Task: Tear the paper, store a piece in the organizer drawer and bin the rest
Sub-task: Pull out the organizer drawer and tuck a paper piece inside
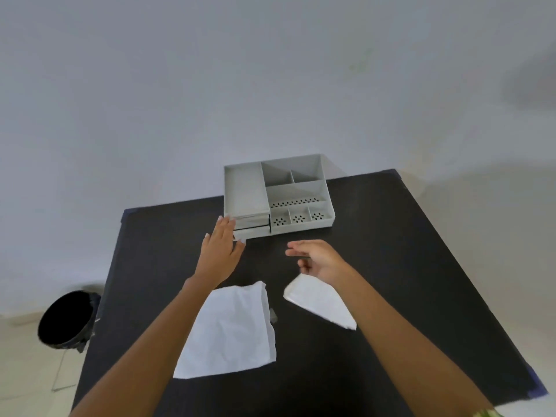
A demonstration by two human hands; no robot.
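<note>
Paper: thin white sheet already torn in two; you have the large crumpled white piece (228, 329) lying flat on the black tabletop (391, 251) under your left forearm, and the smaller white wedge-shaped piece (320, 300) just right of it, partly under your right wrist.
Handling: light, limp, easily creased; I judge a pinch at a free edge or corner will lift either piece, and a fold may help it fit the drawer.
Left hand (221, 251): fingers spread wide, holding nothing, fingertips at the stacked drawer fronts (252, 222) on the left of the grey plastic desk organizer (301, 191).
Right hand (319, 260): loosely open, empty, hovering just above the wedge.
Bin: round black waste bin (67, 319) on the floor, left of the table.
Hard to tell: whether your fingertips actually touch a drawer; any drawer handle; the wedge's near edge under your arm.
</note>
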